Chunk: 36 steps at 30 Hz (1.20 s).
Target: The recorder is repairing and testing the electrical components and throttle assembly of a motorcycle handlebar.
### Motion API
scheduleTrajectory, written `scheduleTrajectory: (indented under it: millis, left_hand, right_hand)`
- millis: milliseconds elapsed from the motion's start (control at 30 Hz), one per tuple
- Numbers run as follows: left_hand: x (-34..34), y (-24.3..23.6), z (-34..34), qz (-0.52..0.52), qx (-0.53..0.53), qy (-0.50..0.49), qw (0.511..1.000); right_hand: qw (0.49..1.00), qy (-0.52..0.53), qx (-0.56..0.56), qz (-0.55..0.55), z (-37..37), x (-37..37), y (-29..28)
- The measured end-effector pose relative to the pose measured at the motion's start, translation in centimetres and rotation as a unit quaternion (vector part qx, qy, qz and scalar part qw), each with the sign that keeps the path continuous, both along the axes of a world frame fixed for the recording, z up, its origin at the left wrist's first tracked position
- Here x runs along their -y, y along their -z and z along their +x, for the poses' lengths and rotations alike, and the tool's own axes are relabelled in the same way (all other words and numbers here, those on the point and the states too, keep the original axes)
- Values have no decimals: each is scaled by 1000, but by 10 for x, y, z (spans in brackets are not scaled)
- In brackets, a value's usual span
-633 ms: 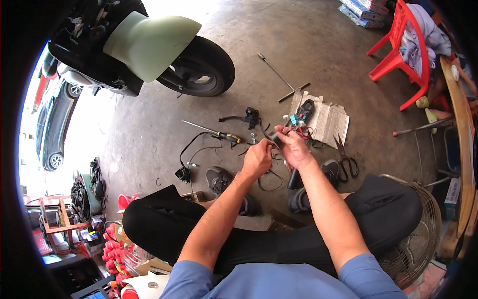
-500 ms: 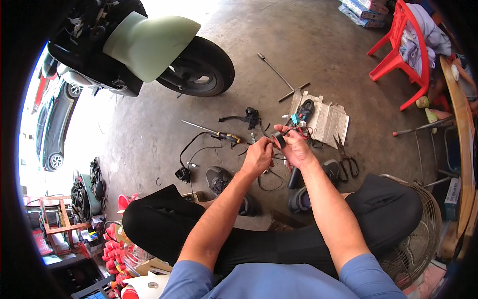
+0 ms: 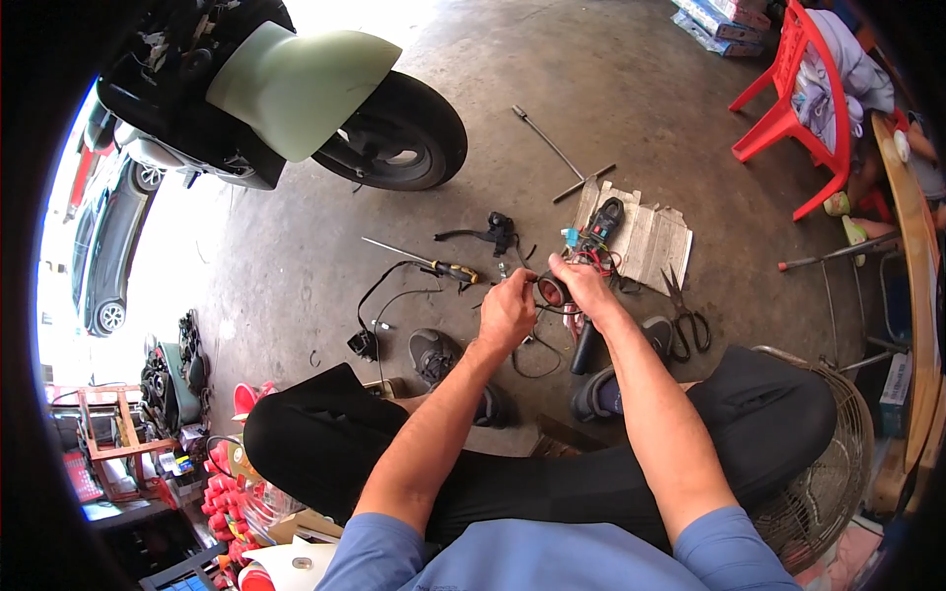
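In front of my shins, both hands meet around a roll of black electrical tape (image 3: 553, 289). My right hand (image 3: 588, 295) grips the roll between thumb and fingers, its reddish inner ring turned upward. Close beside it, my left hand (image 3: 507, 313) is closed in a pinch; a dark strand shows at the fingertips, but whether it is tape or wire cannot be made out. Red and black wires (image 3: 603, 260) with a teal connector (image 3: 571, 237) lie just beyond my right hand. A black tube-like part (image 3: 583, 348) stands out below it.
A clamp meter (image 3: 609, 217) lies on cardboard (image 3: 655, 241), with scissors (image 3: 691, 323) to the right. Leftward are a screwdriver (image 3: 453, 271) and a black lever part (image 3: 499, 233). Farther off are a T-handle wrench (image 3: 552, 143), a motorcycle wheel (image 3: 434, 133) and a red chair (image 3: 788, 98).
The tape roll has turned so its ring opening faces up more. My right fingers have closed in around it, and the teal connector has shifted slightly left.
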<state>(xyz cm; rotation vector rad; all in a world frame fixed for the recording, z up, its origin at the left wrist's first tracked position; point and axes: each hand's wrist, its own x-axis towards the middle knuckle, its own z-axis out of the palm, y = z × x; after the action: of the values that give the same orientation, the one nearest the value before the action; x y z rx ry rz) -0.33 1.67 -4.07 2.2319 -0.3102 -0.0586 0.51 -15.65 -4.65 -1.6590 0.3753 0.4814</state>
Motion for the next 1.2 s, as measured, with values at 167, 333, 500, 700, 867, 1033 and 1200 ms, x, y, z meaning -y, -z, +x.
scheduleTrajectory:
  millis: [167,333,500,700,867,1033,1200]
  left_hand:
    - [6,2,-4,-107,-78,-21,991]
    - [8,3,-1,-72,-51,-53,995]
    - [6,4,1,-67,-100,-80,989]
    - [11,-5,-1,-71,-61,-63,994]
    - [15,-18,-2,-319,-280,-75,902]
    - [16,-18,-1,-358,-312,-87,876]
    - [14,-14,0,-330,-322,-82,884]
  right_hand:
    - [993,-17,61,-97,-8,-11,-2]
    - [978,39,150,-137,-16,-25,2]
    - [947,34,238,-215,-19,-31,7]
    - [952,100,253,-139,-21,-35,21]
    - [970,171,164,52,-17,-34,24]
    - [959,194,98,180,-18,-33,15]
    - [890,184,62,412,-16,-30,9]
